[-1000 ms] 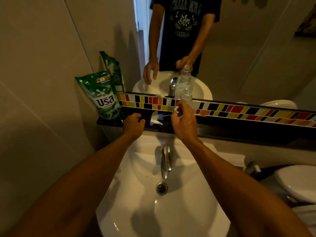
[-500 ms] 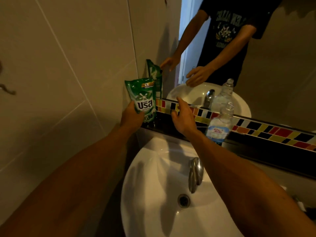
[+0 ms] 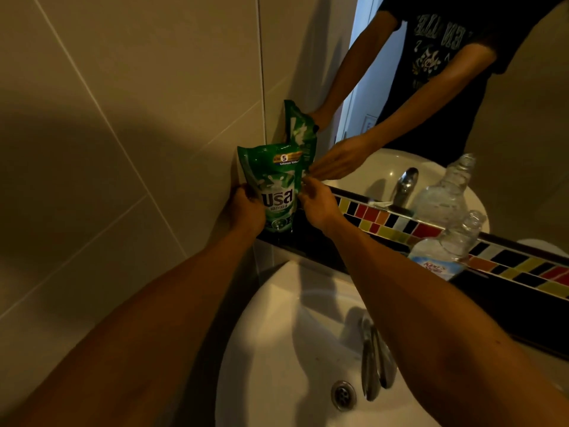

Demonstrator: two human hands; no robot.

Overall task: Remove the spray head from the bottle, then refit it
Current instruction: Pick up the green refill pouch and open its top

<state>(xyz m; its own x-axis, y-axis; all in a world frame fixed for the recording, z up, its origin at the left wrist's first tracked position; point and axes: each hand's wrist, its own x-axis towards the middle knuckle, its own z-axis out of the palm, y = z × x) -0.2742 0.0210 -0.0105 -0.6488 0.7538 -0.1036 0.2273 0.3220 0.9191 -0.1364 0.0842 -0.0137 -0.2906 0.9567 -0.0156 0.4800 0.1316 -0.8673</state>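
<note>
— Where are your hands?
— Your left hand (image 3: 246, 208) and right hand (image 3: 317, 204) both clasp the green pouch (image 3: 272, 186) — it reads "USA", with a "5".
— And the bottle (image 3: 443, 257)?
— Right of the pouch, neck uncapped, label unreadable.

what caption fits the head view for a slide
Both hands, left hand and right hand, grip a green pouch on the ledge; open bottle stands aside.

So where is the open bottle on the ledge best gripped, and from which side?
Grip the bottle around its clear body just above the label, coming from the sink side. It stands upright against the mirror with its neck bare, so the back is blocked and the narrow neck gives less hold.
</note>
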